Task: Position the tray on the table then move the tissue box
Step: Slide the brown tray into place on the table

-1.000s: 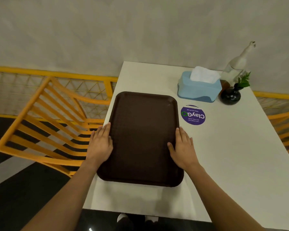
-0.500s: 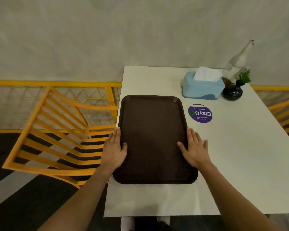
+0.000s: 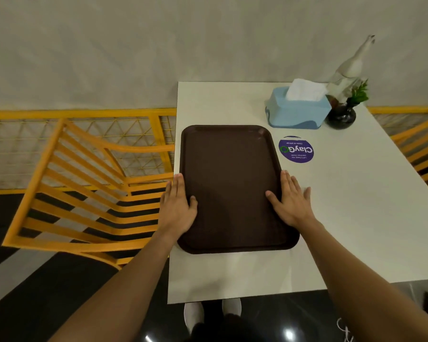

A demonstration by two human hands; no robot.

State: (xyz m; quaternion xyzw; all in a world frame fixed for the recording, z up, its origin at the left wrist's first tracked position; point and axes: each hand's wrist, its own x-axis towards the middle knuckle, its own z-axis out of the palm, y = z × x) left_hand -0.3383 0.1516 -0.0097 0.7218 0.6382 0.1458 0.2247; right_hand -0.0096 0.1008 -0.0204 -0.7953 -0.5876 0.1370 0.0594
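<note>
A dark brown tray [image 3: 230,186] lay by the white table's [image 3: 356,230] left edge, both flat, spread hands [image 3: 179,208] [image 3: 292,203] pressing its long rims; grey wall [image 3: 158,45] behind.

We see a white table [image 3: 344,218] bearing a brown tray [image 3: 230,169] between our hands, a sticker [image 3: 296,150] just beyond our right hand [image 3: 292,203], then a tissue box [image 3: 297,113], vase [image 3: 341,116] and bottle [image 3: 349,70].
</note>
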